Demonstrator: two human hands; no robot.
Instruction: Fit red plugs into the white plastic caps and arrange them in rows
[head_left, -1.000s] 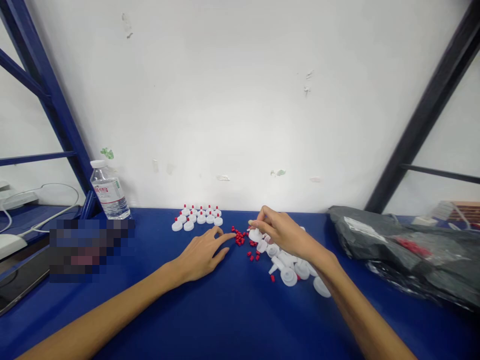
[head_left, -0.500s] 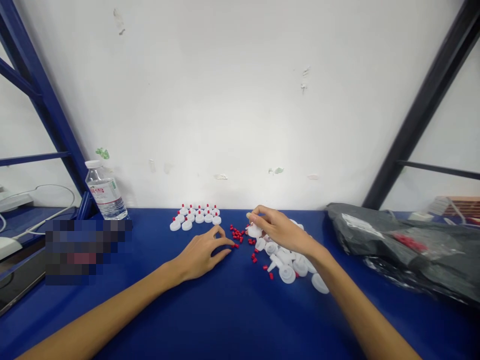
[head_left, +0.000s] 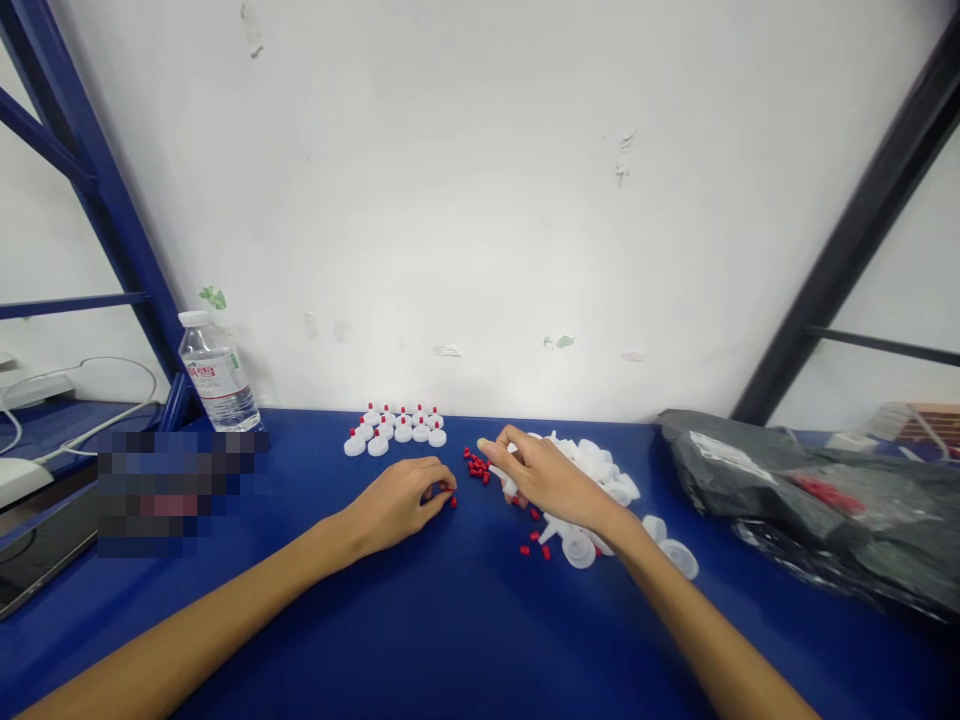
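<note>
Blue table (head_left: 465,620), w/ my R hand (head_left: 547,482) gripping a white cap (head_left: 505,482) at 12 o'clock.
On my head cam, that cap is partly hidden by the R fingers, grip closed on it; L hand (head_left: 397,503) at 11 has its thumb & fingertips drawn in narrow, right by a small red piece (head_left: 453,503), but I can't tell if it's pinching anything. Loose red bits (head_left: 477,466) lie btwn the hands at 12; a pile of loose white caps (head_left: 592,458) spreads around & past the R hand at 1. Red-tipped caps (head_left: 403,432) stand grouped at 11, nr the wall (head_left: 480,220). Water bottle (head_left: 223,385) upright btwn 10 & 11, dark plastic bag (head_left: 810,490) at 2.
</note>
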